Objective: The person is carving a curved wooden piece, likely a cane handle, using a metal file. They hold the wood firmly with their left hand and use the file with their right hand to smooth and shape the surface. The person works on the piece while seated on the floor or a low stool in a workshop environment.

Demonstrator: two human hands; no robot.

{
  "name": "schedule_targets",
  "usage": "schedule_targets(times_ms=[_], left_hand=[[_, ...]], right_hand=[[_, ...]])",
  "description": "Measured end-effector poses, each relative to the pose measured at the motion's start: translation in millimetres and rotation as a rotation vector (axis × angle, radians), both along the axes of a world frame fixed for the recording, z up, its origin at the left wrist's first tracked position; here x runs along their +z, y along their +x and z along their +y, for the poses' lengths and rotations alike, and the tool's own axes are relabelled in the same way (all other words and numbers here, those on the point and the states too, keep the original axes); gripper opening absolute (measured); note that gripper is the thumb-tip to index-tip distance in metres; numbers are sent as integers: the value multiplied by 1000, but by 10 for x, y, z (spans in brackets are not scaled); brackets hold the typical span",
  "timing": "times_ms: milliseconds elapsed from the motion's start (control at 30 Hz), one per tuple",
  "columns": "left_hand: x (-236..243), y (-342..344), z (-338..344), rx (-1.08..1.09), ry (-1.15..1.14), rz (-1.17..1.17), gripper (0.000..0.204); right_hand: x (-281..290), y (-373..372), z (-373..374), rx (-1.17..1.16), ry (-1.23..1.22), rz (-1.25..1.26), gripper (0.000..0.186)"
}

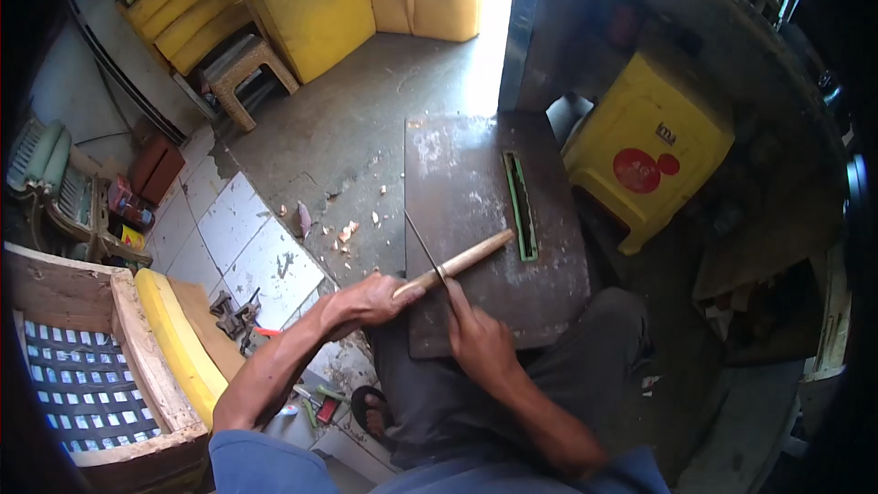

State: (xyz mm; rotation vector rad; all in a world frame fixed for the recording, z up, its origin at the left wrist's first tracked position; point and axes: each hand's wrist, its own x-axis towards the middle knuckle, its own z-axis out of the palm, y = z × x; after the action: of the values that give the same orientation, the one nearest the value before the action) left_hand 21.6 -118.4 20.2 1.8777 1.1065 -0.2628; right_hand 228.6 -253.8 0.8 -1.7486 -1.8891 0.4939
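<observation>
A pale, rounded wooden stick (476, 252) lies slantwise above a worn brown board (457, 174) in front of my knees. My left hand (373, 300) is closed around the stick's near left end. My right hand (480, 338) grips a thin, dark metal blade (422, 240) that crosses the stick and points away to the left. Its exact kind cannot be made out, and its grip end is hidden in my fingers. A long green-edged slot (521, 208) or inset strip runs along the board, just beyond the stick's far end.
A yellow plastic stool (645, 146) lies tipped right of the board. Wood chips (347, 233) litter the floor. At left are a wooden frame with woven straps (119, 311), a yellow foam piece (178, 338) and loose tools (236, 311). Yellow foam blocks (311, 0) and a brown stool (240, 73) stand behind.
</observation>
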Motion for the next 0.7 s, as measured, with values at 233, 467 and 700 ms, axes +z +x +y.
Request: schedule_targets(times_ms=[233,467,700], left_hand=[[-145,-56,119,4,-102,66,78],[-159,-48,284,51,-225,43,82],[-125,-145,239,192,-446,-47,83]], right_hand=[[64,19,-131,9,-11,8,57],[55,251,-259,3,29,-41,53],[-12,220,-297,26,-10,-6,59]])
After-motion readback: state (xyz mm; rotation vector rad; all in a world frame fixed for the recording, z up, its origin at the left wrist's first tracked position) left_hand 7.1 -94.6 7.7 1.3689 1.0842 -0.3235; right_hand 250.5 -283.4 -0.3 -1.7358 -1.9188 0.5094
